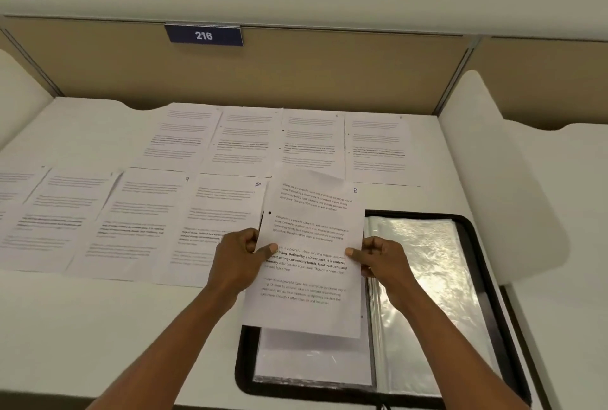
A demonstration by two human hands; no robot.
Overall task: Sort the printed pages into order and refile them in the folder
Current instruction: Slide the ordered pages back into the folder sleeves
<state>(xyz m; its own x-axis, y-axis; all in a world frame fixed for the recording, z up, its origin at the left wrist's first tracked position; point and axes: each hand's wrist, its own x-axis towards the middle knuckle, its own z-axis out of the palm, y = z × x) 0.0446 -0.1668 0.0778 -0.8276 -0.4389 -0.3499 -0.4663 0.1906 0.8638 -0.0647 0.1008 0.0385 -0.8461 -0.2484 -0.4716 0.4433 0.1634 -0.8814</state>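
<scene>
Filling most of the room's view, the white desk [98,327] runs back to a tan partition [329,73] that carries a plate reading 216 [204,36]. Two rows of printed pages lie flat on it: the back row [312,143] along the far edge, and the front row [59,222] through the middle and out to the left edge, its last two sheets hand-numbered 9 [138,218] and 10 [223,222]. At the near right corner the black folder [243,367] lies open, with clear sleeves [421,278] glinting on its right half and what looks like a white sheet already filed on its left. Over that left half the person holds the page marked 2 [309,264], raised and slightly tilted. The left hand [237,255] pinches its left edge, thumb on the print and fingers curled behind. The right hand [378,258] grasps the right edge the same way. I judge it is about to go into a sleeve. The paper is limp, so a leading corner could catch on the sleeve mouth and crumple or fold. The slick plastic could shift under the push, since neither hand steadies the folder. A forearm sweeping left could also drag page 10 out of its place in the row.
</scene>
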